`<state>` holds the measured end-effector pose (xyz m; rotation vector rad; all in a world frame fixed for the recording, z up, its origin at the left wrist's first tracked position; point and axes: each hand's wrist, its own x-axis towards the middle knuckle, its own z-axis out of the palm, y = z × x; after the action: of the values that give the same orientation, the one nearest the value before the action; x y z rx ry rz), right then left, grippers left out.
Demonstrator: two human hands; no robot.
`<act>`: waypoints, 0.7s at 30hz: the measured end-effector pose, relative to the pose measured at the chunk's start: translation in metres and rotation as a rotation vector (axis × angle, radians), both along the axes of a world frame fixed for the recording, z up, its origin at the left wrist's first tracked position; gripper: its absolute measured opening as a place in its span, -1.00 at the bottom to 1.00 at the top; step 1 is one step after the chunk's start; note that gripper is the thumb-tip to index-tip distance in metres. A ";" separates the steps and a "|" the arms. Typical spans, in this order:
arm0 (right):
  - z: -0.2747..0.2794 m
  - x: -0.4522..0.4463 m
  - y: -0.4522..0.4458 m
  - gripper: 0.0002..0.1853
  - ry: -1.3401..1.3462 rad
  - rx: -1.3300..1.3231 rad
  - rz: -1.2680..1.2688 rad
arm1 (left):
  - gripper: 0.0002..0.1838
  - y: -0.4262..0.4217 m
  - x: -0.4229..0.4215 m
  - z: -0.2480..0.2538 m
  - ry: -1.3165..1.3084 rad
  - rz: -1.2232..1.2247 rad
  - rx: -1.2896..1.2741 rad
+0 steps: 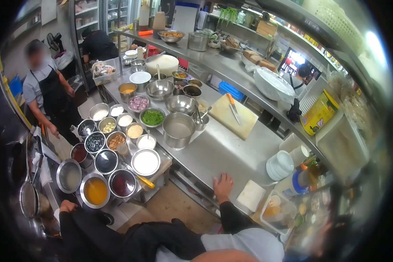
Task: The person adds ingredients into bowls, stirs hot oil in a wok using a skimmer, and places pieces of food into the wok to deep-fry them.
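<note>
My right hand lies flat on the steel counter near its front edge, fingers spread and nothing in it. A white board is just to its right. My left hand rests low at the left by the edge of the steel stand; its fingers are too small and hidden to make out. Nearest to it are a steel bowl of cloudy liquid and a bowl of orange liquid. Beside these stand a pot of dark red liquid and a white-filled pot, with a yellow-handled tool between them.
An orange-handled knife lies on a cutting board. Steel bowls hold greens and shallots. Stacked white bowls stand at right, under an overhead shelf. A person in a dark apron stands at left.
</note>
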<state>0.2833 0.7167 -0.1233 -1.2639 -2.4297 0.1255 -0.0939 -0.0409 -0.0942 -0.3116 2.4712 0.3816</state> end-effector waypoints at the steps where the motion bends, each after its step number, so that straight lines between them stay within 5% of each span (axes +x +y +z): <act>1: -0.001 -0.001 0.000 -0.44 0.003 0.001 0.001 | -0.68 0.013 0.007 0.016 0.031 -0.025 -0.047; 8: -0.007 0.002 0.001 -0.44 0.016 0.008 -0.003 | -0.62 0.004 0.004 0.008 0.096 -0.126 -0.230; 11: -0.002 0.001 -0.002 -0.45 0.022 0.004 -0.009 | -0.57 -0.032 -0.013 -0.040 0.204 -0.230 -0.318; 21: 0.000 0.001 0.001 -0.47 -0.060 -0.091 -0.039 | -0.47 -0.025 -0.002 -0.033 0.212 -0.219 -0.322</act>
<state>0.2838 0.7182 -0.1237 -1.3723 -2.4737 0.1921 -0.0956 -0.0662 -0.1271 -0.1321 2.7403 -0.0819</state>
